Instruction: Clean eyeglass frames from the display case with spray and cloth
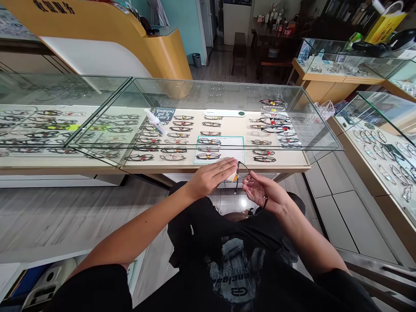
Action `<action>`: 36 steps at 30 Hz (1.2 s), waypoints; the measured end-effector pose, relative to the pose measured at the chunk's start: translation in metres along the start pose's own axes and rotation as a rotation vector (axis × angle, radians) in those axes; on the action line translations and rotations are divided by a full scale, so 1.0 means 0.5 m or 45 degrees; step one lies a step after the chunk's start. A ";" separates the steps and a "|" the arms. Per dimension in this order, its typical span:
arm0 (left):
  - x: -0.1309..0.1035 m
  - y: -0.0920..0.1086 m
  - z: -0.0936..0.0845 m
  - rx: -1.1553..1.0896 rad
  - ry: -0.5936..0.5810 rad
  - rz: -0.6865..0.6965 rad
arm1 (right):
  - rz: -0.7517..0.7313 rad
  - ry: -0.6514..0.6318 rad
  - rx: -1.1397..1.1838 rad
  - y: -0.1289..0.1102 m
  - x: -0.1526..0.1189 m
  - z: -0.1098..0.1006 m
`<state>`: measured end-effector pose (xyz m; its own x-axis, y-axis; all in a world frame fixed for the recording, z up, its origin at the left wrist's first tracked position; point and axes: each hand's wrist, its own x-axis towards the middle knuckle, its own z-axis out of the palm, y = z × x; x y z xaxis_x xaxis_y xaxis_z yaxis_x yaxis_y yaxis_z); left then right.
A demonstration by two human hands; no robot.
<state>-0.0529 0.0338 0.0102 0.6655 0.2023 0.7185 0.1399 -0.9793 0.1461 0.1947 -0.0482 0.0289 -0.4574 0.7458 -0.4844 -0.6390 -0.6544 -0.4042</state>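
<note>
Closest in, someone is sitting in a black T-shirt [195,277] with a grey print, both forearms reaching forward over their lap. The right hand [271,193] is grasping a pair of dark-rimmed glasses [258,190] by the lens area, and the glasses are hanging just in front of the worktop [146,170], one arm pointing toward the left hand [212,175]. That hand is keeping its fingers straight and close together, almost touching the glasses; a small pale piece [231,175] with an orange patch is showing beneath the fingertips, though I cannot tell whether it is being gripped. Under the worktop's glass, rows of spectacles [208,157] are lying on a pale base, some resting on a green-edged white card [238,149]. Farther back, a white bottle [155,122] is showing beside a dark blue card [164,114], and a long white strip [224,113] is lying crosswise. Beyond, a curved tan counter [170,54] is rising on the left, a grey bin [196,60] is standing near it, and a yellow bag [385,28] is sitting far right.
</note>
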 end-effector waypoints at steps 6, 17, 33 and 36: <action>-0.003 -0.006 -0.013 -0.011 -0.038 0.007 | 0.023 0.012 0.025 -0.004 0.000 0.009; -0.003 -0.007 0.006 0.025 -0.090 0.030 | 0.086 0.036 -0.006 0.000 0.008 0.016; 0.005 -0.015 -0.025 0.048 -0.111 0.064 | 0.047 0.047 -0.045 0.015 0.013 -0.002; 0.000 -0.022 -0.022 0.038 -0.171 0.117 | 0.086 0.039 -0.115 0.016 0.017 -0.006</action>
<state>-0.0622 0.0443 0.0161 0.7684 0.1126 0.6300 0.0943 -0.9936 0.0625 0.1873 -0.0476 0.0191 -0.4775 0.6965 -0.5356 -0.5484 -0.7125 -0.4378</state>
